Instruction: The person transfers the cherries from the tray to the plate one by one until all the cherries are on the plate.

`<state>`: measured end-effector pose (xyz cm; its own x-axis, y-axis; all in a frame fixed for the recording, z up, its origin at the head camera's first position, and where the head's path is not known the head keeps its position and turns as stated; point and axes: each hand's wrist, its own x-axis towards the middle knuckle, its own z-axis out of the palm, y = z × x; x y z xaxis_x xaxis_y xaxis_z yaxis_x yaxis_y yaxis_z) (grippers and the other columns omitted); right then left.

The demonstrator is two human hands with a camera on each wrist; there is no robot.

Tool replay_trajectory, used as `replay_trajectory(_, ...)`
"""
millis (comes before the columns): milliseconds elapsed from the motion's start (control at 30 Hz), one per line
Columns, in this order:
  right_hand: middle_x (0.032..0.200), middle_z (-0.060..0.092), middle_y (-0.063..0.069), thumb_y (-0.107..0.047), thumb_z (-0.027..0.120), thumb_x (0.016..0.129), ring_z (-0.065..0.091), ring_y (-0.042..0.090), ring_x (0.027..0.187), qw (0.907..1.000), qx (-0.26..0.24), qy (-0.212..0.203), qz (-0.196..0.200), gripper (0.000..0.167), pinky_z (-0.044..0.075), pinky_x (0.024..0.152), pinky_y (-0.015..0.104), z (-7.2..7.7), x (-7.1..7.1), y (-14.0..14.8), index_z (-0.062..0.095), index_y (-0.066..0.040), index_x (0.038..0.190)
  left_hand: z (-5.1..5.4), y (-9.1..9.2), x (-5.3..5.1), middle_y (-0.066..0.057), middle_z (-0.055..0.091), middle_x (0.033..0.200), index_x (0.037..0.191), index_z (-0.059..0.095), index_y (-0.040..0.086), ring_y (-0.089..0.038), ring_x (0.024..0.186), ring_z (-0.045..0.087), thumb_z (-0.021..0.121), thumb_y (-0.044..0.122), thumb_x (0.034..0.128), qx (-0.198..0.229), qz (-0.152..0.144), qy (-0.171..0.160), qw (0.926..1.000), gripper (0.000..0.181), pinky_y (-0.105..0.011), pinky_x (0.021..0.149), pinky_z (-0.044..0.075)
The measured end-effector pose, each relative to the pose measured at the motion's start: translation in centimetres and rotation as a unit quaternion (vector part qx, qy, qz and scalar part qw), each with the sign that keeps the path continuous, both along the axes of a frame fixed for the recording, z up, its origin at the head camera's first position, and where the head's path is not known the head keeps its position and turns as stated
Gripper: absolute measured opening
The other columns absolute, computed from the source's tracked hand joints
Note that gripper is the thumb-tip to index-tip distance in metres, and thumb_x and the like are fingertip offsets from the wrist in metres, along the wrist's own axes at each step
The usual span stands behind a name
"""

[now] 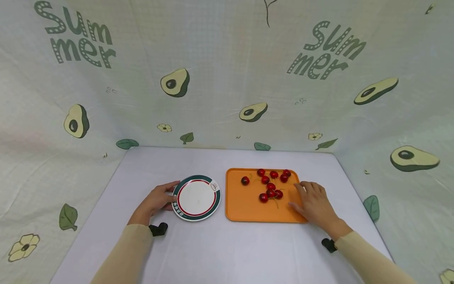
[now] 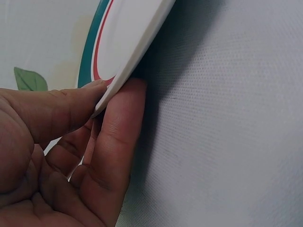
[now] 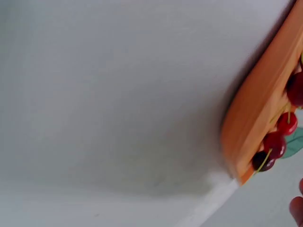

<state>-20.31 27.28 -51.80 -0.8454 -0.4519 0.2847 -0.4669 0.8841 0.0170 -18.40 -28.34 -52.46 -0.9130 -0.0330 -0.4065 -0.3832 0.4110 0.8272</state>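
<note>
In the head view my left hand (image 1: 159,199) is at the left side of a white plate (image 1: 198,198) with a green band and a red ring. The left wrist view shows the thumb on top of the plate's rim (image 2: 137,56) and fingers beneath, pinching it; the rim is tilted off the cloth. My right hand (image 1: 315,203) reaches over the right edge of an orange tray (image 1: 244,209), thumb and fingers apart, nothing between them. Red cherries (image 1: 271,193) with stems lie in the tray. Only fingertips (image 3: 297,208) of the right hand show in the right wrist view.
A white cloth (image 1: 213,256) covers the table. Behind and at both sides hangs a pale curtain (image 1: 220,59) printed with avocados, leaves and lettering. Plate and tray sit side by side with a narrow gap. Dark wrist devices (image 1: 159,229) show at both cuffs.
</note>
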Motion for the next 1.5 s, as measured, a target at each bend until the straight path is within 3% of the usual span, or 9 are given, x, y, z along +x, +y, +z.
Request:
replay_trajectory(233,0.13,0.057,0.019,-0.036,0.087,0.087,0.049,0.043,0.124,0.9986,0.001,0.002,0.054,0.057,0.041,0.108,0.064,0.8,-0.6,-2.8,0.068,-0.007,0.132,0.2,-0.1,0.0,-0.023,0.045,0.149,0.161,0.046,0.018,-0.024,0.097,0.062,0.069,-0.001,0.0968,-0.008,0.002,0.0,1.0,0.071,-0.031,0.074,0.063)
replay_trajectory(567,0.118,0.058,0.009,-0.025,0.088,0.087,0.048,0.033,0.113,0.9908,0.009,0.029,0.132,0.028,0.043,0.105,0.053,0.0,-1.3,-4.9,0.074,-0.015,0.109,0.2,-0.3,-0.1,-0.022,0.045,0.149,0.161,0.046,0.019,-0.023,0.093,0.063,0.069,-0.001,0.0965,-0.008,0.006,-0.001,0.9999,0.072,-0.03,0.074,0.063)
replay_trajectory(833,0.112,0.057,0.008,-0.028,0.087,0.088,0.048,0.031,0.109,0.9913,0.032,0.039,0.122,0.024,0.045,0.101,0.051,-0.5,-1.5,-4.9,0.074,-0.015,0.103,0.0,-0.3,0.0,-0.023,0.044,0.148,0.161,0.046,0.018,-0.023,0.094,0.062,0.07,0.0,0.0962,-0.018,0.001,0.003,0.9998,0.072,-0.03,0.073,0.062)
replay_trajectory(1067,0.112,0.056,0.009,-0.027,0.087,0.088,0.049,0.032,0.108,0.9919,0.033,0.034,0.118,0.022,0.046,0.1,0.052,-0.8,-1.6,-4.9,0.073,-0.013,0.099,0.2,-0.1,0.0,-0.022,0.045,0.151,0.161,0.046,0.019,-0.026,0.105,0.058,0.069,0.002,0.0972,-0.027,-0.001,0.002,0.9996,0.07,-0.027,0.076,0.06)
replay_trajectory(1500,0.107,0.057,0.007,-0.023,0.085,0.09,0.051,0.031,0.105,0.9908,0.038,0.037,0.125,0.018,0.045,0.093,0.05,-1.0,-1.5,-5.0,0.071,-0.013,0.094,-0.1,0.0,0.2,-0.023,0.044,0.151,0.162,0.045,0.019,-0.023,0.097,0.063,0.069,0.0,0.0972,-0.013,-0.001,0.002,0.9999,0.071,-0.03,0.075,0.063)
